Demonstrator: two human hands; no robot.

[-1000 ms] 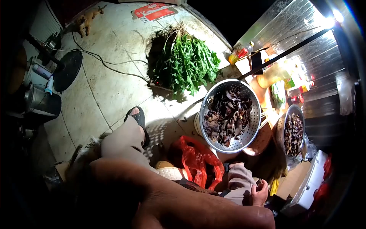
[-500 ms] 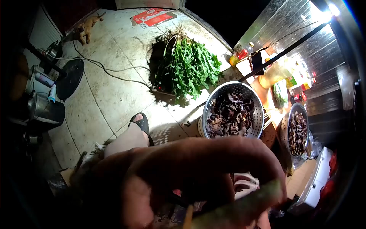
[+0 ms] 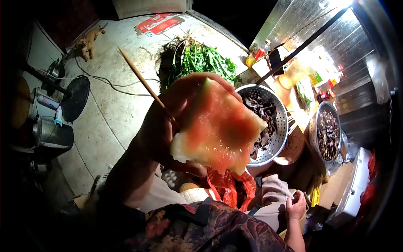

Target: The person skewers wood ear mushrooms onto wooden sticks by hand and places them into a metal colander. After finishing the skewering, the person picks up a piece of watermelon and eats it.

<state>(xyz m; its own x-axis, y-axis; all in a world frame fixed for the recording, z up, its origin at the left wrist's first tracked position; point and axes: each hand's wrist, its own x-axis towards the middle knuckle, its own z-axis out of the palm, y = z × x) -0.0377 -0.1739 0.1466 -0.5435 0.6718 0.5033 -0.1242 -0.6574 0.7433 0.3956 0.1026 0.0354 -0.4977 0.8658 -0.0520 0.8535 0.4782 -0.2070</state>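
Note:
In my left hand (image 3: pixel 156 132) is a bitten piece of watermelon (image 3: pixel 218 126), red flesh toward me, with a pale, eaten-down edge and a bit of green rind at the top. My fingers wrap around its far side, and my thumb is below. A pointed wooden skewer (image 3: pixel 142 80) also sticks out of this hand, up and to the left. My right hand (image 3: pixel 297 205) rests by my right knee, fingers loosely curled, nothing visible in them. A red plastic bag (image 3: pixel 231 189) hangs between my legs, below the watermelon.
A perforated metal colander (image 3: pixel 283 138) of dark wood-ear-like pieces stands ahead right, near a second colander (image 3: pixel 311 136) of skewered dark pieces. Leafy greens (image 3: pixel 210 61) lie on the tiled floor (image 3: pixel 105 105). Bottles (image 3: pixel 325 80) stand at right. A small animal (image 3: pixel 87 44) lies far left.
My left hand has drawn back and turned, bringing the watermelon's red face into view; earlier its rind edge showed. The skewer now points up-left. My right hand by the knee now shows clearly.

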